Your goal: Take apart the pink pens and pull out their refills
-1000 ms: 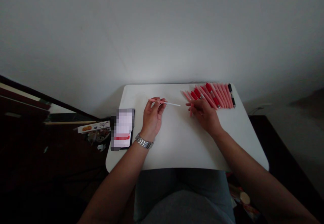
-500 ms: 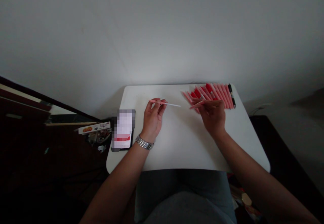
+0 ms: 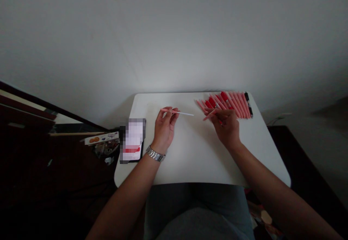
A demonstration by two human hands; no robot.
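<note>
Over the white table, my left hand [image 3: 165, 128] pinches a slim pink pen piece with a thin white refill [image 3: 187, 114] sticking out of it to the right. My right hand [image 3: 227, 127] is closed on a pink pen barrel [image 3: 208, 116], whose near end points left toward the refill. A gap separates the two pieces. Behind my right hand lies a row of pink pens [image 3: 239, 104], with several red pieces [image 3: 210, 101] among them and a black pen [image 3: 248, 104] at the right end. My right fingers hide part of the row.
A phone [image 3: 133, 138] with a lit, blurred screen lies at the left side of the white table [image 3: 190, 160]. The wall [image 3: 174, 44] rises behind the back edge. Below on the left are a white box [image 3: 102, 138] and assorted small items.
My right hand has shifted slightly left and down with the pink barrel, and its fingers have changed position around it. My left hand stays nearly still.
</note>
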